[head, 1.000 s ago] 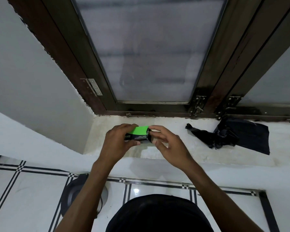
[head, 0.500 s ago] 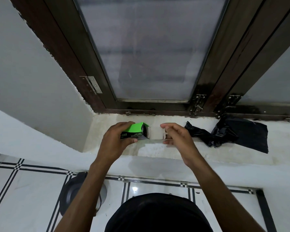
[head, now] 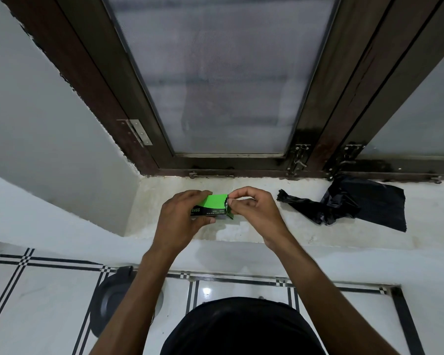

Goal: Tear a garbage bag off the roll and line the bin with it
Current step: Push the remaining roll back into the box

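A green and black garbage-bag box (head: 213,206) is held above the white window sill (head: 254,234). My left hand (head: 180,219) wraps around the box's left end. My right hand (head: 254,211) pinches the flap at the box's open right end, fingertips together. The roll inside is hidden. A loose black garbage bag (head: 356,203) lies crumpled on the sill to the right, apart from both hands. Below the sill on the tiled floor stands a dark round bin (head: 113,301), partly covered by my left forearm.
A dark wooden window frame (head: 310,119) with frosted glass rises behind the sill, with latches at its base. A white wall closes the sill on the left. My dark clothing fills the bottom centre, above white tiles with black lines.
My right hand, which had drawn away to the right of the box half a second ago, has come back to the box's right end and pinches its flap.
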The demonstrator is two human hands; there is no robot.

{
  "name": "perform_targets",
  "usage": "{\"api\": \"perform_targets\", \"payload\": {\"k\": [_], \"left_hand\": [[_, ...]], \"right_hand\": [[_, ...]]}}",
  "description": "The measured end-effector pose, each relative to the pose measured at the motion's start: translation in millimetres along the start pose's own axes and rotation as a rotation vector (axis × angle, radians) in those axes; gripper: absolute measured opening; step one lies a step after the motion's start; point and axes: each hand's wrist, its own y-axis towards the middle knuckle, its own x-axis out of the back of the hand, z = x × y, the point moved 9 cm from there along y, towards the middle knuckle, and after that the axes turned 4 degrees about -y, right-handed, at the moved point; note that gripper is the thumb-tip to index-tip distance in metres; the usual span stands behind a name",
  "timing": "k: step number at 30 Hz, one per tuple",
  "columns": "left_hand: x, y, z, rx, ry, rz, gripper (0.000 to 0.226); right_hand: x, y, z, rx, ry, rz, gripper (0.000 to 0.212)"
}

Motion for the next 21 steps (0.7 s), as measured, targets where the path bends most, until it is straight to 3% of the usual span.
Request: {"api": "perform_targets", "payload": {"k": [6,13,17,21], "left_hand": [[1.3,-2.4,5.5,0.025,-0.018,-0.005,0.063],[-2.9,-4.5,12.8,0.054,-0.047,0.023,0.063],[-2.7,-3.1,15.5,0.036,-0.017,0.055,0.065],[-8.6,-2.0,6.9,0.004,0.011,0.078,0.065]], "right_hand": [[-1.5,2.3,5.6,0.093,-0.025,0.052,0.017],[4.3,6.0,15.2,0.256,-0.195,0.096,0.007],[6.7,9.2,16.1,0.237,-0.221,0.217,0.005],[3.7,13.2,10.4,0.169,-0.203,0.215,0.015]]}}
